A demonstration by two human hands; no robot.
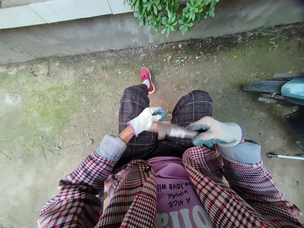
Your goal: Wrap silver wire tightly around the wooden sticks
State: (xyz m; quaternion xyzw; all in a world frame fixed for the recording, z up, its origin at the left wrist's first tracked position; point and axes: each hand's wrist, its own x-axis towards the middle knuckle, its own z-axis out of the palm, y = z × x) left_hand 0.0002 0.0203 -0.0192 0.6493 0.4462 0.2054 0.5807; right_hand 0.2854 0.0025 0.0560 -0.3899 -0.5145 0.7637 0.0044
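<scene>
My right hand (212,130), in a white and teal work glove, grips the end of a long tool smeared by motion (175,130). The tool lies across my lap, brownish-grey with a whitish band along its middle; its exact kind cannot be made out. Gloved alike, my left hand (150,119) is curled closed over the gap between my knees, by the tool's far end. Whatever sits inside its fingers is hidden. Below the tool, a pale piece (161,135) shows between my thighs, mostly covered.
A red shoe (145,76) rests on the mossy dirt ground (59,104). Ahead runs a low concrete wall (78,34) with a leafy green plant (168,15) hanging over it. At right stand a vehicle's wheel (263,86) and a thin metal bar (285,156).
</scene>
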